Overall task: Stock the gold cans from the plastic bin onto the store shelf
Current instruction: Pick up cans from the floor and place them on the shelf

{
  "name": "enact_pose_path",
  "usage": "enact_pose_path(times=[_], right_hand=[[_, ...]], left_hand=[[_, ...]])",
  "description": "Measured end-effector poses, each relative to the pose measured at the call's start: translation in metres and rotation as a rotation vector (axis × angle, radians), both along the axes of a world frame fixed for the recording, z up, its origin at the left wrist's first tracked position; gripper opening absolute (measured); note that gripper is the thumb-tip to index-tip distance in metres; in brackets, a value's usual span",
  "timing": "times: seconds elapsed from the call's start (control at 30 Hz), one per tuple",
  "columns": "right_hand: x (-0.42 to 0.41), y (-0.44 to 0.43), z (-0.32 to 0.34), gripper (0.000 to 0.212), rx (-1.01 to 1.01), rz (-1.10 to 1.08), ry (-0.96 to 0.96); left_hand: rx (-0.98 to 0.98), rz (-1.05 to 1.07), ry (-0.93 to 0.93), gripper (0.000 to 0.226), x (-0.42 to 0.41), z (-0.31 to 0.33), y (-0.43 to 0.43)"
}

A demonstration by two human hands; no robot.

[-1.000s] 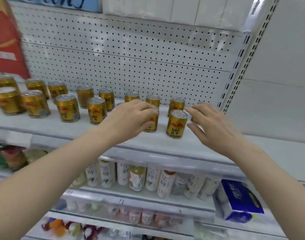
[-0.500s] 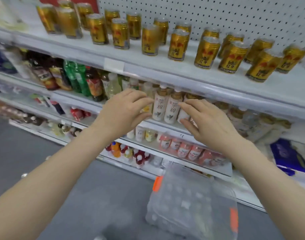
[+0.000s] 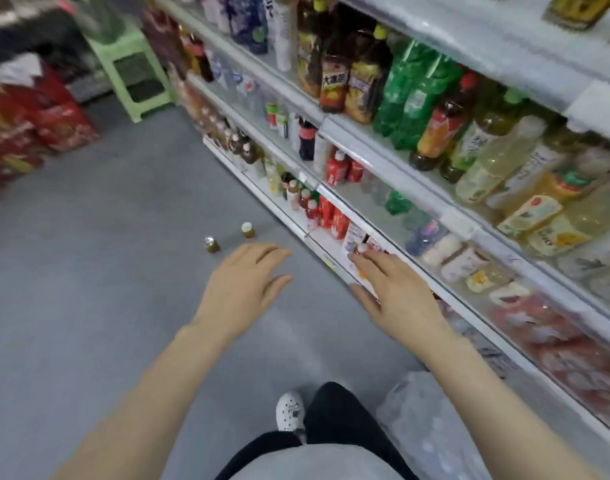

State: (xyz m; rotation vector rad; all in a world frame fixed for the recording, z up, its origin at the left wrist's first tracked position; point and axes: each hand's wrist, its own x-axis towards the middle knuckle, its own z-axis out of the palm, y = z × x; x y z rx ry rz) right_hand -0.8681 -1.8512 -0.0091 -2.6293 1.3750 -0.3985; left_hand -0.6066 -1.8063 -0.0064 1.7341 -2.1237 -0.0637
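My left hand [image 3: 243,282] hangs over the grey floor with its fingers apart and nothing in it. My right hand [image 3: 395,294] is spread open just in front of the lowest shelf edge, also holding nothing. The clear plastic bin [image 3: 423,426] stands on the floor at my right foot, partly hidden behind my right forearm; I cannot tell what it contains. Only the bottom of one gold can [image 3: 579,10] shows on the top shelf [image 3: 497,39] at the upper right corner.
Shelves of drink bottles [image 3: 414,98] run along the right. Two small bottles [image 3: 227,237] stand loose on the floor ahead of my left hand. A green plastic stool [image 3: 132,69] and red cartons [image 3: 37,126] sit at the far left. My white shoe [image 3: 289,410] is below.
My view has swung down and left from the shelf of gold cans to the floor. Both hands have come away from the cans and dropped low, still holding nothing.
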Motion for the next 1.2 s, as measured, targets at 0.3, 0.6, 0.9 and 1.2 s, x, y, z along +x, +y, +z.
enact_pose_path(times=[0.3, 0.6, 0.9, 1.2], right_hand=[[0.155, -0.13, -0.059, 0.045, 0.2, 0.226, -0.03], [0.286, -0.296, -0.162, 0.05, 0.451, 0.296, 0.075], [0.386, -0.39, -0.361, 0.059, 0.588, 0.263, 0.2], [0.469, -0.446, -0.626, 0.067, 0.573, 0.201, 0.388]], left_hand=[[0.19, 0.436, 0.134, 0.04, 0.129, -0.056, -0.04], [0.32, 0.846, 0.392, 0.044, 0.231, -0.145, -0.16], [0.449, 0.94, 0.545, 0.064, 0.318, -0.347, -0.271], [0.571, 0.939, 0.504, 0.075, 0.385, -0.629, -0.309]])
